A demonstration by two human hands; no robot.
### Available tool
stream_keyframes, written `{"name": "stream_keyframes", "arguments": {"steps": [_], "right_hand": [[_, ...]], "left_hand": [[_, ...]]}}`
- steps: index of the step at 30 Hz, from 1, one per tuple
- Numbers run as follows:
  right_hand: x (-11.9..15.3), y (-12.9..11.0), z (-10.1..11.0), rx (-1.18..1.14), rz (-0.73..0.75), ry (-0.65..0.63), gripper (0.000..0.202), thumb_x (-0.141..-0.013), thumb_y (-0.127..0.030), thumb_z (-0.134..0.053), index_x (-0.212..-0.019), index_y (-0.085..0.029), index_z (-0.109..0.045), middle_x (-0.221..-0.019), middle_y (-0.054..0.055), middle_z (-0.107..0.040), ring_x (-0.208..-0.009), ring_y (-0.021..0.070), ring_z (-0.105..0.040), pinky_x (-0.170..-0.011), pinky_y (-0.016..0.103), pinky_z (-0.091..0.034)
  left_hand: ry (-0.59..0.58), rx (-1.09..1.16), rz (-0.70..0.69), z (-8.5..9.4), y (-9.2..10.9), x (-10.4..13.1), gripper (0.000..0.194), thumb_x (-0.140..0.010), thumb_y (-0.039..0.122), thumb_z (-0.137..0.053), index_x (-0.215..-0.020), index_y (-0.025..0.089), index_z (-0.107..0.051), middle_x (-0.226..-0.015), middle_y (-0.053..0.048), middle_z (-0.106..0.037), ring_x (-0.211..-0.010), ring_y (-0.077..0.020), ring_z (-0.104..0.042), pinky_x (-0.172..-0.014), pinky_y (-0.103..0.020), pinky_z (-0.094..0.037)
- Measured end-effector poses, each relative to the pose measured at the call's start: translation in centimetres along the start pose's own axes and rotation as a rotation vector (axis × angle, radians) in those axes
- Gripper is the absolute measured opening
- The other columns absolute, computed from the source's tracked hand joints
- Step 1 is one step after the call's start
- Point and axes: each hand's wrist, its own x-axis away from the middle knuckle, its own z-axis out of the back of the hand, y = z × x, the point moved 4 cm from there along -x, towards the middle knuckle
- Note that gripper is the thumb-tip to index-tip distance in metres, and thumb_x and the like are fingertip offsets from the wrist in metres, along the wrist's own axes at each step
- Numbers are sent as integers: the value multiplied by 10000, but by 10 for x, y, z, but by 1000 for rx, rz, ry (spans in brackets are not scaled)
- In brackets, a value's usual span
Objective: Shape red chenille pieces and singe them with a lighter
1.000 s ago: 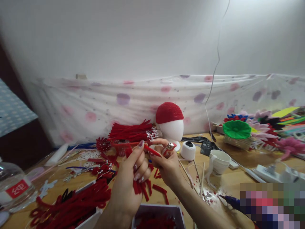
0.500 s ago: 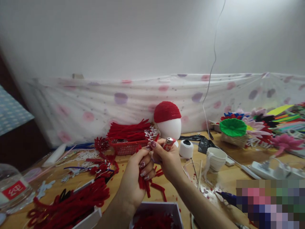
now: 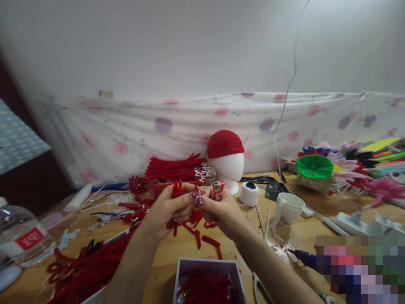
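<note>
Both hands meet above the middle of the table. My left hand (image 3: 163, 209) is closed around short red chenille stems (image 3: 177, 190), whose ends stick out above and below the fingers. My right hand (image 3: 228, 213) grips a red lighter (image 3: 218, 192) with its metal top pointing up; no flame shows. The thumbs and fingertips of both hands pinch together at one spot, and whatever lies between them is too small to make out. Below the hands, loose red stem pieces (image 3: 211, 241) lie on the wood. Nearer me stands a white box (image 3: 179, 278) with red pieces in it.
Behind the hands stand a white foam head with a red cap (image 3: 225, 144) and a white thread spool (image 3: 249, 194). A white cup (image 3: 289, 207), a power strip (image 3: 354, 223) and chenille flowers (image 3: 314, 166) are at right. At left are a bottle (image 3: 23, 232) and red stems (image 3: 91, 264).
My left hand has turned and shifted left, so the red stems now show above its fingers too. The lighter is more upright. The whole view has shifted slightly.
</note>
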Motion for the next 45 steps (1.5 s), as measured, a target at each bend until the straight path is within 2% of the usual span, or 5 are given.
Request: {"name": "stream_keyframes", "arguments": {"steps": [5, 10, 22, 37, 45], "right_hand": [[-7, 14, 0, -242, -253, -32, 599, -760, -738, -522, -515, -208, -387, -396, -104, -206, -361, 45, -93, -341, 187, -91], [-14, 41, 6, -205, -492, 44, 470, -877, -488, -299, -498, -212, -329, -376, -88, -188, -351, 57, -48, -327, 171, -59], [-11, 45, -5, -152, -533, -21, 516, -894, -523, -267, -487, -210, -317, -383, -79, -206, -350, 57, -83, -328, 168, -82], [-8, 49, -10, -142, -606, -100, 456, -900, -425, -220, -505, -217, -312, -375, -80, -207, -344, 63, -67, -307, 165, -76], [-8, 42, -10, -132, -622, -54, 498, -920, -414, -198, -479, -213, -316, -382, -72, -190, -348, 66, -60, -318, 174, -60]], "left_hand": [[270, -21, -240, 9, 11, -2, 292, -546, 330, -915, -708, 152, -749, -386, 100, -351, -359, -10, -229, -381, -172, -183], [444, -111, -313, 18, 16, 0, 265, -551, 281, -893, -707, 132, -739, -390, 99, -364, -360, -13, -254, -384, -181, -183], [450, -70, -280, 15, 10, -4, 284, -533, 282, -892, -714, 132, -732, -379, 108, -352, -352, -12, -249, -380, -176, -173], [450, -84, -290, 17, 10, -4, 246, -564, 280, -873, -701, 134, -731, -390, 103, -347, -353, -12, -246, -379, -178, -167], [447, -70, -277, 16, 10, -4, 239, -569, 264, -874, -706, 131, -730, -390, 105, -349, -357, -9, -248, -384, -175, -170]]}}
